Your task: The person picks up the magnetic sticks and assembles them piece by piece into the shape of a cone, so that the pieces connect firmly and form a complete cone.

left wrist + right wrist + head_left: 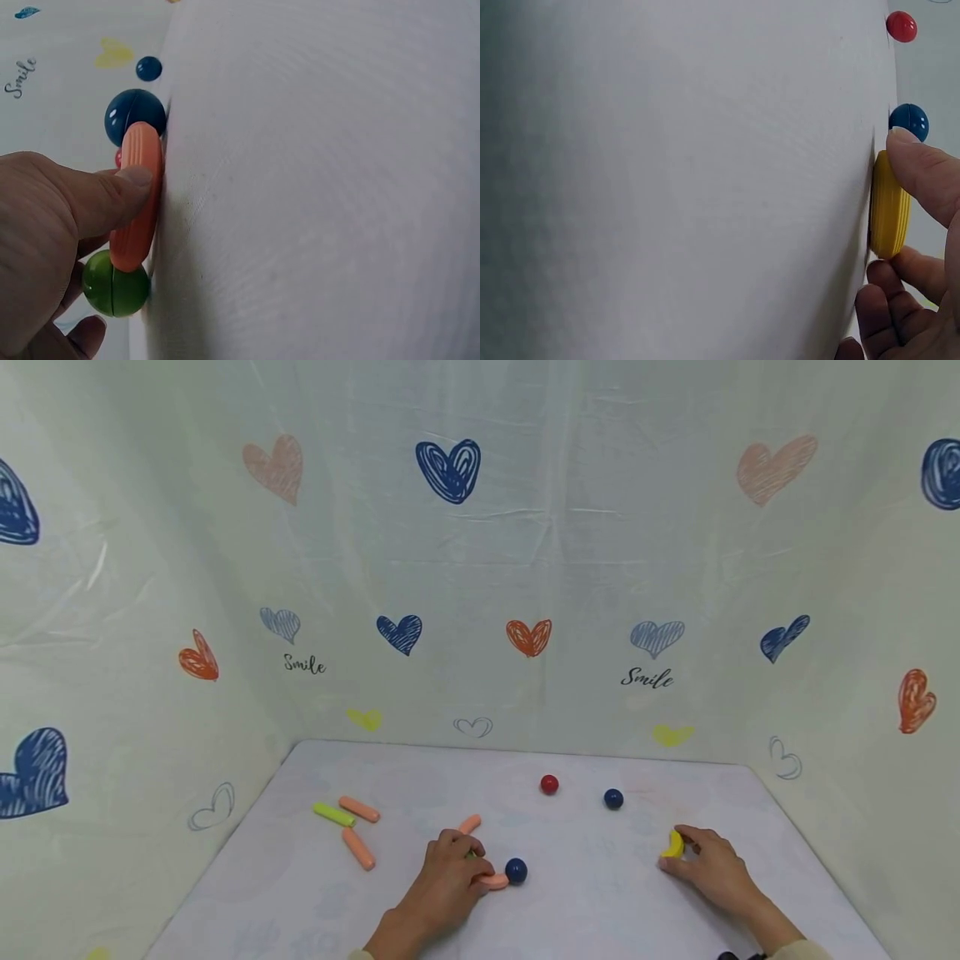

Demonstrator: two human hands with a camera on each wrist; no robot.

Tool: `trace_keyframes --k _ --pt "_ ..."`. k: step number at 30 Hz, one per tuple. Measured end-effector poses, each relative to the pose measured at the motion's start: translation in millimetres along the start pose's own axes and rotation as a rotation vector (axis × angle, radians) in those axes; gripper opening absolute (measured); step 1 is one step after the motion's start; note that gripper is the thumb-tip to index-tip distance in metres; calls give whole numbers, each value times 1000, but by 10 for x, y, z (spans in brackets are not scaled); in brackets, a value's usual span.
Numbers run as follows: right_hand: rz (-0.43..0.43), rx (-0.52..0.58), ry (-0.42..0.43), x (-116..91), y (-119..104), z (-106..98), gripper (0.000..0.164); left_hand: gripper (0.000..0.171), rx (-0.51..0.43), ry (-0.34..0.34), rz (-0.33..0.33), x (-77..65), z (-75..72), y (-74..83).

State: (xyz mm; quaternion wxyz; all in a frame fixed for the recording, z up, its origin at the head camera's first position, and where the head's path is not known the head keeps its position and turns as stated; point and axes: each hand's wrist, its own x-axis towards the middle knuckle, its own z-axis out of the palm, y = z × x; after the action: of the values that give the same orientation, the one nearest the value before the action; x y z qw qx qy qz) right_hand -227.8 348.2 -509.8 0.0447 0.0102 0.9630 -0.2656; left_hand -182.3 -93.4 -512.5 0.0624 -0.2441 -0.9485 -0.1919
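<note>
My left hand (448, 872) pinches a short, curved orange piece (137, 214), its thumb lying along the near side. One end of that piece meets a blue ball (516, 871). At its other end sits a green ball (116, 285), mostly covered by my fingers in the head view. Just past the left hand lies another orange piece (470, 823), partly hidden. Out to the right, my right hand (712, 864) grips a yellow crescent-shaped piece (889, 206) between thumb and fingers, low against the white table.
A red ball (550, 784) and a second blue ball (613, 798) stand farther back. On the left lie a yellow-green stick (333, 814) and two orange sticks (359, 809). Something dark (727, 956) shows at the bottom edge by the right sleeve. Heart-printed sheeting (577, 568) encloses the table (600, 910).
</note>
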Motion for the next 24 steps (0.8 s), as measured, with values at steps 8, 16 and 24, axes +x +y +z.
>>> trace_keyframes --k 8,16,24 --pt "-7 17 -2 -3 -21 18 94 7 -9 0 6 -2 -12 5" --pt "2 42 0 31 -14 26 89 8 -19 -19 -17 13 4 7" --pt "-28 113 5 38 -54 69 89 7 -12 -37 -22 20 7 -6"
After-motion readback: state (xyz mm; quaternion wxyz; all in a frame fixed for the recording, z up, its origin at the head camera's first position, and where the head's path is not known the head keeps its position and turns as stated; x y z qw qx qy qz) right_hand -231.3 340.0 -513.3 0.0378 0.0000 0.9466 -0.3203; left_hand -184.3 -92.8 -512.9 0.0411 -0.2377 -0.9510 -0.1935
